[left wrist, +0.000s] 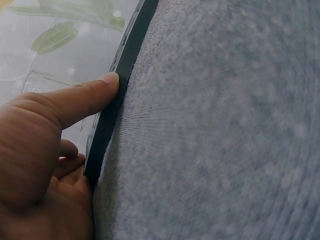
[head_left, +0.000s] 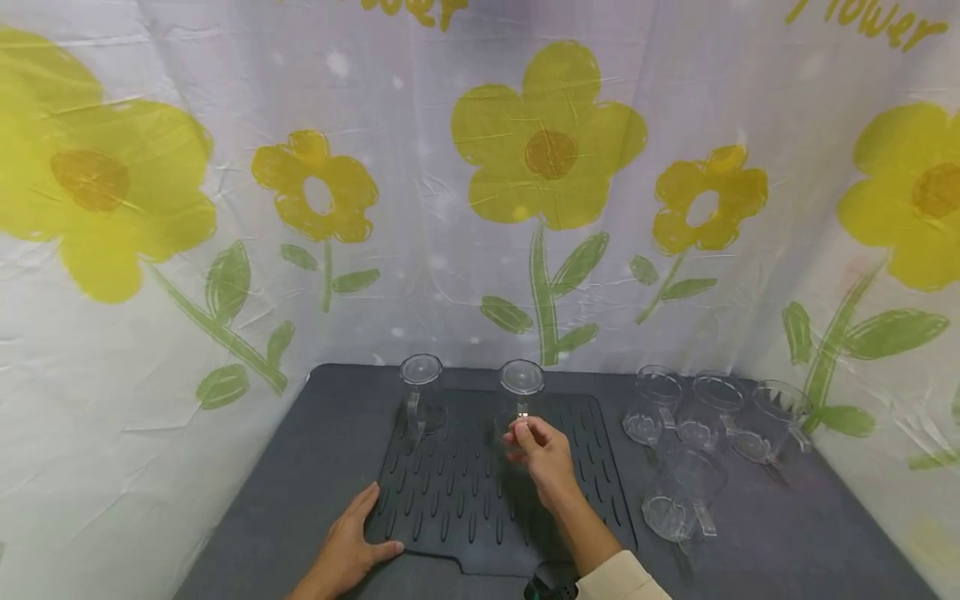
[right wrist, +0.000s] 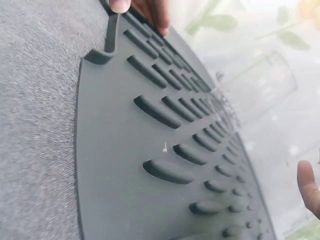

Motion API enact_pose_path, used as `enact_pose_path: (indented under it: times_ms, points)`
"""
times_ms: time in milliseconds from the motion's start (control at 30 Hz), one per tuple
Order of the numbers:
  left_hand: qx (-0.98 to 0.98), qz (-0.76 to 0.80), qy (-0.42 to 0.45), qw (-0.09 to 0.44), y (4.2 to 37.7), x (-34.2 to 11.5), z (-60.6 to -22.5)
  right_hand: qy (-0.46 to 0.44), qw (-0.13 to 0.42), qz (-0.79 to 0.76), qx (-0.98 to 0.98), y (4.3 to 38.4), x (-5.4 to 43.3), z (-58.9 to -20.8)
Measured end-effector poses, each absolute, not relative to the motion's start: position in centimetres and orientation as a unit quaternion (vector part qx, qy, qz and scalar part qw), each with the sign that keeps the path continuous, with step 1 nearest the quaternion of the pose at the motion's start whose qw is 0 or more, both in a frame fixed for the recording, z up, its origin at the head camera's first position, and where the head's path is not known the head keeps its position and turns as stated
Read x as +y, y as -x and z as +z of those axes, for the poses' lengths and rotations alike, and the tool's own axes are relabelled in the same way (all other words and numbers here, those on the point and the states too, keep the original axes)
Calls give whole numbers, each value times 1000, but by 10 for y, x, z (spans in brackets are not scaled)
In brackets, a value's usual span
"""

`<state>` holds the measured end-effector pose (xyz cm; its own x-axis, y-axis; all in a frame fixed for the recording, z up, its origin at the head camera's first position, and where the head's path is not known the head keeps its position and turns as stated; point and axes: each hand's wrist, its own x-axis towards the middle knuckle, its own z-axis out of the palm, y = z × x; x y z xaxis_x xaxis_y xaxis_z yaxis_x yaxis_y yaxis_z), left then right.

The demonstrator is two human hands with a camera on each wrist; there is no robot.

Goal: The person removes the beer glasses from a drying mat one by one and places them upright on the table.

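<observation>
Flowered curtain [head_left: 420, 292]: hanging behind the table [head_left: 288, 475].
Glass mug [head_left: 522, 379]: apparently resting inverted on the drying mat [head_left: 495, 561]; right hand [head_left: 546, 460]'s fingers are pinching its handle.
Tipping: skewed tugging could leave it toppling.
Left hand [head_left: 347, 535]: spreading fingers at the mat's corner; nudging could start it sliding.

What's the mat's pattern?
The mat has rows of oblong raised ridges, clearest in the right wrist view.

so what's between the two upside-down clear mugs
Only bare ribbed mat separates the left mug from the right mug, as the head view shows.
</observation>
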<state>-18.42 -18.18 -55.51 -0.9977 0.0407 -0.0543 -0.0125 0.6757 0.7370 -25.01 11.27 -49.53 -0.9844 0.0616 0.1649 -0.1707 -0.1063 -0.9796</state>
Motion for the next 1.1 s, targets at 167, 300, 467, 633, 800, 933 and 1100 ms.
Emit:
enact_pose_path:
  times_ms: [167,300,467,633,800,933,1100]
  points:
    - [915,402,-7,34,184,-181,-555,-70,92,737,-666,233,122,-487]
    - [914,404,-8,31,183,-181,-555,-79,95,742,-659,217,128,-478]
    - [913,407,-7,31,182,-181,-554,-88,107,743,-655,197,133,-468]
    - [912,409,-8,32,181,-182,-554,-95,126,740,-654,181,139,-464]
    - [914,405,-9,29,181,-182,-555,-101,141,732,-659,167,145,-463]
    - [915,402,-10,30,181,-183,-556,-116,160,718,-668,157,148,-461]
    - [914,404,-14,30,181,-183,-557,-113,198,680,-697,147,153,-457]
